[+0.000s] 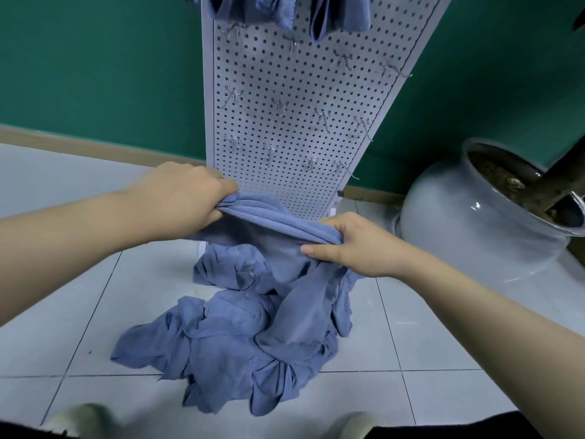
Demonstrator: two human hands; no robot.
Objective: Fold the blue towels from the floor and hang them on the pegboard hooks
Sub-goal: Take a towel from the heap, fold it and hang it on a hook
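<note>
1. White pegboard (297, 128) stands against the green wall, rows of bare metal hooks (271, 152) on it, some blue towels already hanging (340, 14) at the top.
2. Big messy pile of blue towels (240, 337) sits on the tiled floor (63, 312) right in front.
3. One towel (272, 223) is held up above the pile, stretched between both hands.
4. Left hand (186, 198) grips its left end, fingers curled tight.
5. Right hand (351, 242) pinches the right end.

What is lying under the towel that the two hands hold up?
Under the held towel lies a pile of crumpled blue towels on the tiled floor. Whatever lies beneath the pile is covered.
</note>
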